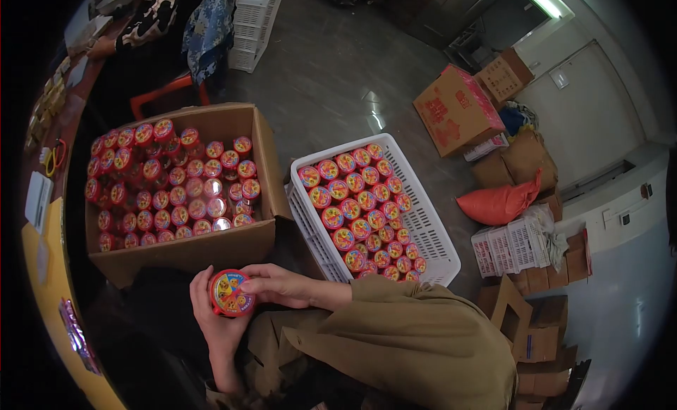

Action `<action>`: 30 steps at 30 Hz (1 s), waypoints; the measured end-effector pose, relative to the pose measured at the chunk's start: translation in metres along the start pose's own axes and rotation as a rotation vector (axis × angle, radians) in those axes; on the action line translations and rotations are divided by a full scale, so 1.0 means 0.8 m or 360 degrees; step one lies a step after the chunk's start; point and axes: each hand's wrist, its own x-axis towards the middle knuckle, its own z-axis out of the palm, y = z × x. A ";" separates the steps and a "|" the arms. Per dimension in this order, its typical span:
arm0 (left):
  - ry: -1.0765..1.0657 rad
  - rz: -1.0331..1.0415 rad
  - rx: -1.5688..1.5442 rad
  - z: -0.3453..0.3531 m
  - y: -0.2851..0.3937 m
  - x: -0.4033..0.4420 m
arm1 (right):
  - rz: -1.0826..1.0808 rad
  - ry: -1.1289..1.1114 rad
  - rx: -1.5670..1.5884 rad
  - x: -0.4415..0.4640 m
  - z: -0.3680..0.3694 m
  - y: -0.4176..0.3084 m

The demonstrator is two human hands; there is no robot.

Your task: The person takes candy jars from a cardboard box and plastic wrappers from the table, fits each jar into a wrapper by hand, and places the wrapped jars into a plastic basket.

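Observation:
A round red-lidded jar (227,304) with a colourful picture label on its top is held in front of my lap. My left hand (209,325) wraps round its left side and underside. From the right, my right hand (278,286) grips it too, with the thumb on the lid's edge; its other fingers are partly hidden. Just beyond my hands stands an open cardboard box (180,258) holding many similar jars with red lids. To its right, a white plastic crate (441,258) holds more such jars in rows, lids up.
A yellow-edged table (53,283) runs along the left, with scissors (48,159) on it. Behind the box is a red stool (162,92) near another person (159,29). Cardboard boxes (451,110), an orange sack (501,202) and white crates (504,248) line the right wall.

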 end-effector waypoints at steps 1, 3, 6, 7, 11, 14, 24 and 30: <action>0.0003 -0.0006 -0.0004 -0.003 0.001 0.001 | -0.0024 -0.0004 0.0035 -0.002 -0.004 0.000; -0.0205 -0.0049 -0.0874 -0.006 -0.002 0.002 | -0.0082 0.0057 -0.0038 -0.009 -0.009 -0.004; -0.0213 -0.0501 -0.1338 -0.001 -0.013 0.000 | -0.0147 0.0149 -0.0168 -0.012 -0.014 -0.010; -0.0203 -0.0731 -0.1343 -0.002 -0.014 0.000 | -0.0147 0.0176 -0.0224 -0.012 -0.016 -0.011; -0.0211 -0.0720 -0.1613 -0.004 -0.023 0.005 | -0.0061 0.0196 -0.0139 -0.002 -0.026 -0.006; -0.0157 -0.0908 -0.1550 -0.004 -0.024 0.016 | -0.0087 0.0189 -0.0262 0.009 -0.031 -0.006; -0.0321 -0.0850 -0.1672 0.003 -0.050 0.041 | -0.0048 0.0223 -0.0292 0.027 -0.036 -0.018; -0.0493 -0.0799 -0.1273 0.001 -0.037 0.041 | -0.0112 0.0194 -0.0481 0.020 -0.024 -0.011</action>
